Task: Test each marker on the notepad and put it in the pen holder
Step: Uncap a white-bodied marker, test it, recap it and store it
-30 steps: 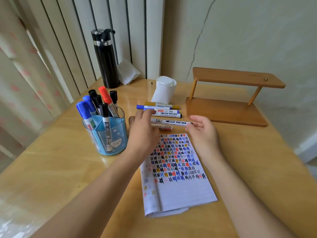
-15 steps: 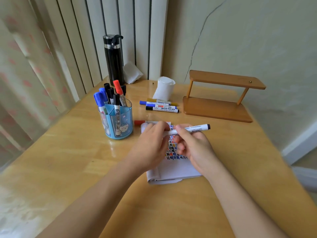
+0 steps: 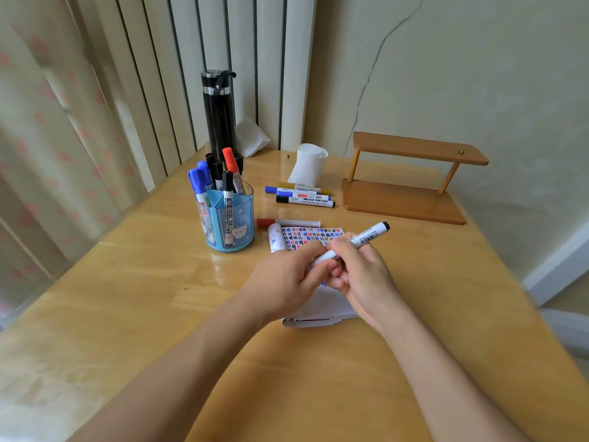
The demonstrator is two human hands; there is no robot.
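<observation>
Several markers (image 3: 227,189) stand in the holder (image 3: 229,231). Four loose markers (image 3: 304,203) lie on the tabletop (image 3: 143,282). Left grip (image 3: 287,282) and right grip (image 3: 363,275) both pinch one black marker (image 3: 366,238) above the notepad (image 3: 314,235), likely untested.

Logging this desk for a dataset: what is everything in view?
table: one, light wood.
notepad: one, white with coloured marks, mid-table.
pen holder: one, clear blue, left of the notepad.
markers in holder: about seven, blue, black, red caps, upright.
paper roll: one, white, far side.
loose markers: three, yellow, blue, black-capped, side by side near the paper roll.
red marker: one, red cap, just beyond the notepad.
held marker: one, white, black end, above the notepad.
bottle: one, black, behind the pen holder.
tissue: one, white, beside the bottle.
wooden stand: one, brown, far right.
left hand, right hand: both grip the held marker.
</observation>
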